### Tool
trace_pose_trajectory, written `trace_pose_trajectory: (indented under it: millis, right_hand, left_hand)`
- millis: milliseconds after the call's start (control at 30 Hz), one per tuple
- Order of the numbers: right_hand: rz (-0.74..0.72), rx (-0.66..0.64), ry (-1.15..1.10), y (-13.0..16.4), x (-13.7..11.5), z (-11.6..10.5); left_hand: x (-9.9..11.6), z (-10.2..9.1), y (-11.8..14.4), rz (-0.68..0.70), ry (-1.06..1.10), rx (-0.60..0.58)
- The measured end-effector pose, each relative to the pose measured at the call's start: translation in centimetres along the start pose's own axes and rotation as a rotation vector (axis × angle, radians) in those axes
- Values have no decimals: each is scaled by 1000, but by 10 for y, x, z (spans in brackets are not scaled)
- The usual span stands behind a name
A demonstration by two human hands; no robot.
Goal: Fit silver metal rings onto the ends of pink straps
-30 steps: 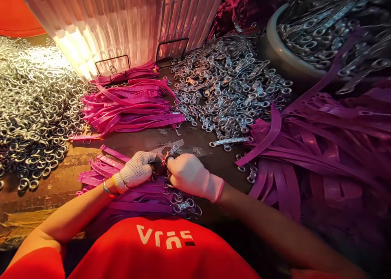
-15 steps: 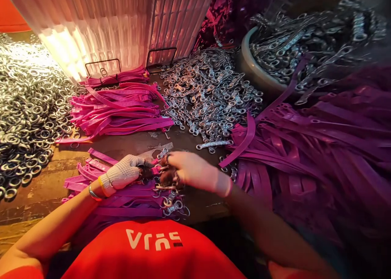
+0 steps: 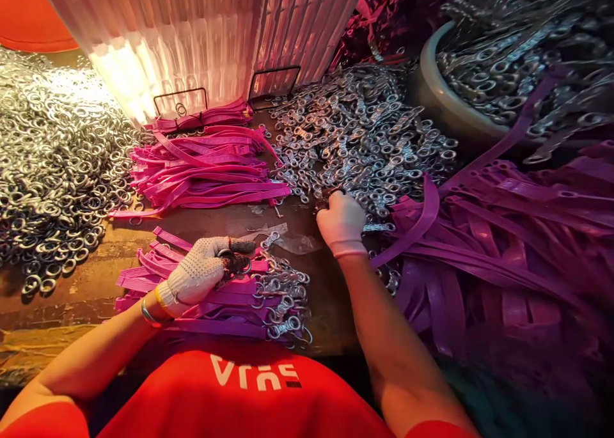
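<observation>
The right hand (image 3: 341,222), gloved in white, is reaching into the near edge of the pile of metal swivel links (image 3: 364,144) at the centre of the frame; its fingers are curling down onto the links, but whether the grip is closing on 1 of them cannot be told from here. The left hand (image 3: 199,273), in a dotted knit glove, is holding a closed grip on the end of a purple strap (image 3: 225,291) and a ring at the lower left of centre, on top of the stack of finished straps with hardware (image 3: 268,304) on the desk (image 3: 71,297).

To do this pick well, the right hand is best taking just 1 link from the loose fringe of the pile, not the tangled middle, and lifting it clear so no neighbours are dragging along. The left hand should be keeping the strap end steady and facing the right side.
</observation>
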State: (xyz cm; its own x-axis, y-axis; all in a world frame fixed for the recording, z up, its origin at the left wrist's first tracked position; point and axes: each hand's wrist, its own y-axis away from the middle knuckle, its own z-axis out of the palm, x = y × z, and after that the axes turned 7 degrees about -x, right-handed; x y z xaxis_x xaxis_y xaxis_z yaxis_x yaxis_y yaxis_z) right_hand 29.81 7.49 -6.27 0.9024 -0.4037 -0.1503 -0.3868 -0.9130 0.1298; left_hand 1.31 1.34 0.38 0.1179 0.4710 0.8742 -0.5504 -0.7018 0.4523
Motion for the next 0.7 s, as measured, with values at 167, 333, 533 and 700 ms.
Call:
trace_pose_trajectory:
  millis: [167,333,533,700]
  right_hand:
    - [-469,-83,-518,72,-10,-27]
    - [-872,-301,-509,144,-49,-51]
    - [-891,-252,-519,146,-58,-49]
    - [-607,-149,-930,141,-45,-38]
  left_hand:
    - [0,3,-2,-21,77,63]
    - [-2,13,-5,5,209,4]
    - [-5,18,-5,0,445,-50]
    - [-2,18,1,-65,605,-120]
